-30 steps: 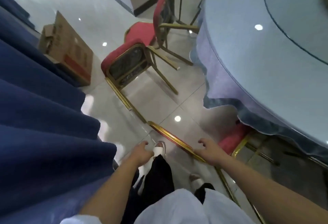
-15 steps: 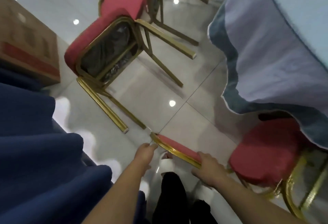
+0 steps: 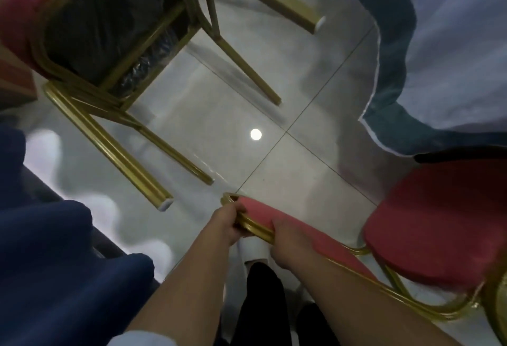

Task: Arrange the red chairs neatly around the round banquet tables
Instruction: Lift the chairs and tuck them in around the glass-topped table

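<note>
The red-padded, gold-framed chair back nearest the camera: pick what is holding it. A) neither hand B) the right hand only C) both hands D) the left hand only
C, as the left hand grips the gold rim at the top corner of the red-padded, gold-framed chair back, and the right hand grips it just beside.

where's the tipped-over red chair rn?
Head view, upper left: the overturned red-cushioned, gold-framed chair has its legs pointing toward the light blue tablecloth, beyond both hands gripping another chair's red padded backrest.
</note>
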